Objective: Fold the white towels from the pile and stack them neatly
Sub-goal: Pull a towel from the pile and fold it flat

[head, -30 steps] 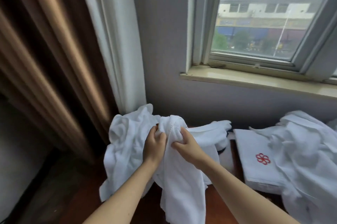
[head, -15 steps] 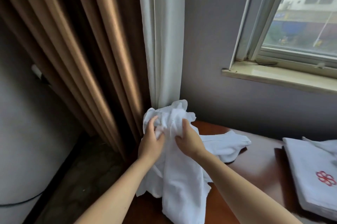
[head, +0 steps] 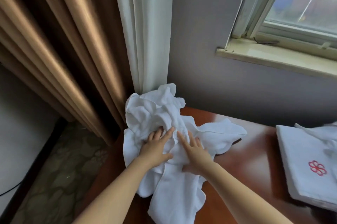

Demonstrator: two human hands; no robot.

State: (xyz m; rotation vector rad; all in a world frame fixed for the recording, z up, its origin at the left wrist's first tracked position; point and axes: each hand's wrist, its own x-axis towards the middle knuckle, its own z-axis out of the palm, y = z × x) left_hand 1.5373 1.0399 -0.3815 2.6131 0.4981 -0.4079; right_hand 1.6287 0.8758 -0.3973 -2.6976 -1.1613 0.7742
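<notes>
Though clutched before, the crumpled white terry towel now lies under the left hand and right hand, fingers flat, heaped toward twelve o'clock.

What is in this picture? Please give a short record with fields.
towel: white, crumpled, at the table's left corner
left hand: pressing on the towel, some fingertips hidden in a fold
right hand: flat on the towel, fingers straight
folded towel: at the right, red logo on top
task state: towel not yet folded
</notes>
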